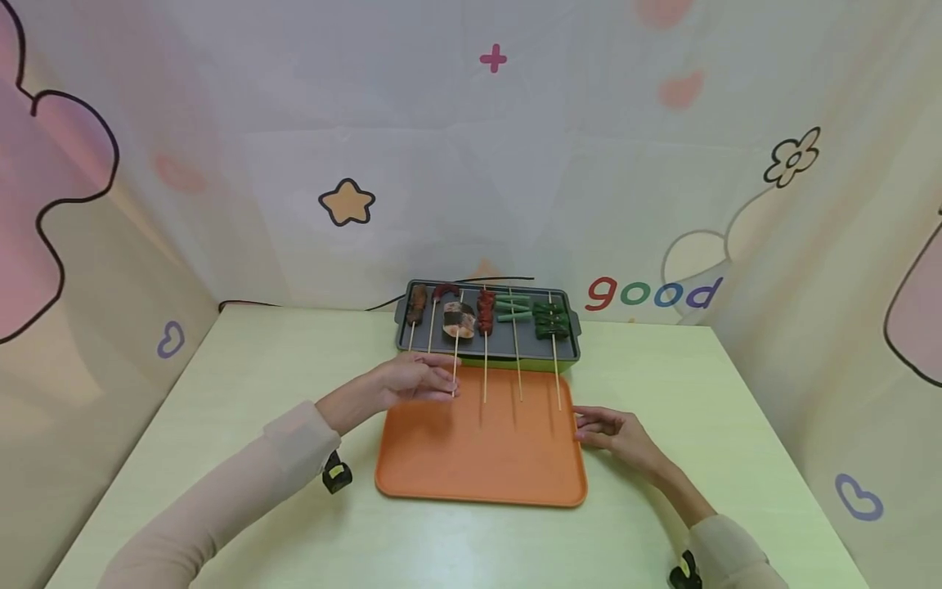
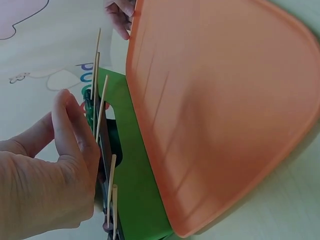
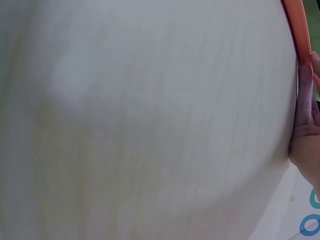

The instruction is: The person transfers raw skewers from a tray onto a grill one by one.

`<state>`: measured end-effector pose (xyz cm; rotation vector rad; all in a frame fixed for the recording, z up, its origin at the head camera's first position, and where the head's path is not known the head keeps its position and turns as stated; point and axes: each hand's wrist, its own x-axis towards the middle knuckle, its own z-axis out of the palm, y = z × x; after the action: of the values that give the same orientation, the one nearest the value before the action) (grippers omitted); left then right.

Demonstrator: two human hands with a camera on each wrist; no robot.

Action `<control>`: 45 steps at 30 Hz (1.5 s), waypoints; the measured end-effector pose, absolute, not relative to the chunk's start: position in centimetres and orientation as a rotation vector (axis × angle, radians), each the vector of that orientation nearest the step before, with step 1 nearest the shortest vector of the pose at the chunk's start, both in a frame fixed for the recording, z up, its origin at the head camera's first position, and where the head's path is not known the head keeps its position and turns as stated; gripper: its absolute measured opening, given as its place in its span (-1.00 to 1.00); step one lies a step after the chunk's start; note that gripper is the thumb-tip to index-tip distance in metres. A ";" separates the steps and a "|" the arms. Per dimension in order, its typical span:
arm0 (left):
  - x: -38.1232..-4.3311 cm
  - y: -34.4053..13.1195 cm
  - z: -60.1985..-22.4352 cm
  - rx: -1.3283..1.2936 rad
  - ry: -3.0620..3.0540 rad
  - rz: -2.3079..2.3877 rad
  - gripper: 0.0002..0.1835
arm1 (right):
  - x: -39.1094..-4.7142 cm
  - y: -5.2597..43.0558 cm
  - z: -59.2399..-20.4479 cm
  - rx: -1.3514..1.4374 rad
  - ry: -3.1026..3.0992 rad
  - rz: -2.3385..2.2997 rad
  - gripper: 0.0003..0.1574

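Note:
My left hand pinches the lower stick of a skewer with a pale, dark-banded round piece, whose food end lies on the grill. In the left wrist view the left hand hides that stick. My right hand holds the right rim of an orange tray; in the right wrist view a finger reaches the tray's edge. The grill behind the tray also carries a red chunk skewer, a green bean skewer, a dark green skewer and a brown meat skewer.
A skewer with a curved dark red piece lies between the brown and pale ones. Several sticks overhang the tray's back edge. A black cable runs behind the grill, along a printed curtain. The pale table surrounds the tray.

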<state>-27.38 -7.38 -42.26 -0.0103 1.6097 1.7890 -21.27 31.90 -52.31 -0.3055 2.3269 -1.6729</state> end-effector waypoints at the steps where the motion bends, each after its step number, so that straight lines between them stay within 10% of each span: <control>1: -27.4 -7.4 -42.2 -0.012 1.611 1.789 -0.34 | -21.3 31.9 -52.3 -0.307 2.324 -1.676 -0.35; 45: -27.5 -12.3 -43.5 0.508 2.014 1.519 -0.49 | -22.4 32.9 -51.7 -0.267 2.259 -1.610 -0.29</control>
<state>-27.48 -12.34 -43.49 0.5079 2.0139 1.5190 -22.45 32.94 -51.71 -0.2667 2.2588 -1.6095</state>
